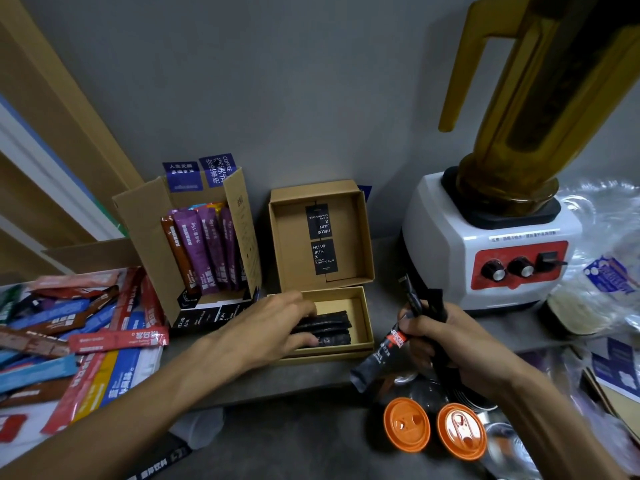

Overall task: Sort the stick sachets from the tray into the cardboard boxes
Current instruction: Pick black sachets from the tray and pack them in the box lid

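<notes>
A grey tabletop (298, 379) meets a grey wall. The left hand (273, 323) reaches flat into the small box (362, 327), fingers spread on black sachets (329, 329). The right hand (446, 341) clamps several black sachets upright. The tall box (145, 233) holds purple sachets (194, 247); colourful sachets (86, 337) fill the tray (20, 431).

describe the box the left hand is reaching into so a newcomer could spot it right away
Start at the white blender base by the wall; left of it sits a hinged kraft box, lid propped up. The left hand rests on black sachets lying flat inside. The taller open carton further left holds purple sachets upright.
</notes>
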The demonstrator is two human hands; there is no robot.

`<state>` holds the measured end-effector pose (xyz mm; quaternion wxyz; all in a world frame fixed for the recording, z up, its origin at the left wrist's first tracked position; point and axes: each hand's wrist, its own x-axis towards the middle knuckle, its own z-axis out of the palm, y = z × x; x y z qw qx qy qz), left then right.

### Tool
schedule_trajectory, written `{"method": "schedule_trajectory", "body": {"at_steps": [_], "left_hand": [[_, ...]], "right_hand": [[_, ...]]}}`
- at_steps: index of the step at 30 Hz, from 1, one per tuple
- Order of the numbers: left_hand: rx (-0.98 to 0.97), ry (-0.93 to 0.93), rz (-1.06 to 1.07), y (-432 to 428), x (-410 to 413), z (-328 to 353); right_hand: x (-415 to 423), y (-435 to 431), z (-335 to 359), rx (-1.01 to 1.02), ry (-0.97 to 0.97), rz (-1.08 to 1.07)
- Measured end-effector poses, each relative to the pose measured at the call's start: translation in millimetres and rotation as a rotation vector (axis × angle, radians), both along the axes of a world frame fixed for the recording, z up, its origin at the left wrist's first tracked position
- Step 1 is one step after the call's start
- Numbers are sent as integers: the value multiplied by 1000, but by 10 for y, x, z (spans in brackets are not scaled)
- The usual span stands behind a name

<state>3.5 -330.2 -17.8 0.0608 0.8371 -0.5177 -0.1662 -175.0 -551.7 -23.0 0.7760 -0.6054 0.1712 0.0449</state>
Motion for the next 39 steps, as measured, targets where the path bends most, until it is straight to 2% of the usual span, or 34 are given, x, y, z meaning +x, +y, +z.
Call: {"method": "schedule_trajectory", "body": {"at_steps": [5, 7, 10, 11, 14, 18, 19, 20, 21, 22, 24, 25, 27, 29, 35, 37, 39], "left_hand": [[29, -25, 25, -5, -21, 75], [-124, 40, 86, -9, -44, 211], [-501, 373, 203, -170, -187, 545], [-540, 488, 189, -242, -238, 636], [-611, 623, 148, -374, -370, 727], [-826, 913, 458, -349, -336, 754], [-883, 939, 514, -330, -298, 782], [-929, 883, 540, -306, -250, 802], [-955, 714, 532, -280, -194, 796], [-940, 450, 475, -253, -145, 767], [-752, -86, 257, -215, -115, 624], [-621, -249, 160, -219, -125, 506], [-360, -382, 48, -261, -186, 245], [-217, -368, 37, -339, -267, 51], [-266, -57, 227, -359, -205, -38], [-352, -8, 299, -259, -152, 90], [-503, 130, 311, -230, -146, 350]], "right_hand": [[72, 12, 58, -81, -27, 90], [101, 34, 111, -27, -56, 176], [162, 115, 183, 146, -122, 322], [184, 153, 198, 215, -130, 362], [233, 250, 213, 367, -140, 416], [215, 255, 168, 368, -159, 414], [197, 238, 154, 362, -144, 398], [175, 219, 138, 359, -126, 373], [150, 197, 129, 348, -112, 345], [124, 173, 122, 326, -107, 315], [65, 125, 119, 271, -115, 256], [37, 105, 117, 250, -120, 227], [-15, 72, 114, 228, -115, 180], [-56, 50, 112, 217, -109, 164], [-122, 18, 101, 184, -92, 171], [-106, 29, 85, 86, -59, 165], [-38, 73, 115, -35, -35, 207]]}}
